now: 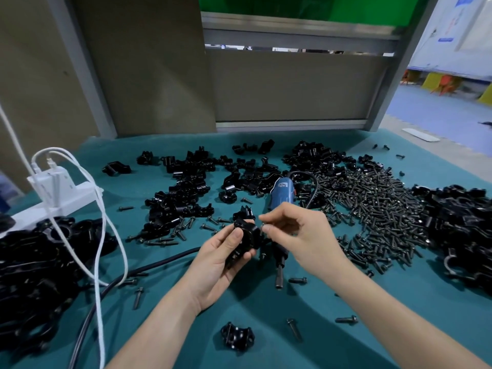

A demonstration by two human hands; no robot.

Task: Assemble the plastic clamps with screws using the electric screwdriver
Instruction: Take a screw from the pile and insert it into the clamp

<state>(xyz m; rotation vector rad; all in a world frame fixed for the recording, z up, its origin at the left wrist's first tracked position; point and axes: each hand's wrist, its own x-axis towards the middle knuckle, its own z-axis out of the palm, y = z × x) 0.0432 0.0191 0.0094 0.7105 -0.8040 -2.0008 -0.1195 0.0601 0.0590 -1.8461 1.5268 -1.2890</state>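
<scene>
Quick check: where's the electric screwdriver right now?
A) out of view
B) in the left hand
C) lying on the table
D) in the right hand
C: the screwdriver lies on the table under the right hand, which pinches a screw, while the left hand holds a clamp.

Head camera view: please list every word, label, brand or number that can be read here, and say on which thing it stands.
No text can be read in this view.
White label on the electric screwdriver: print too blurred to read.
Posters on the wall at upper right: blue headings, too blurred to read.
White charger: faint marks, too small to read.
</scene>
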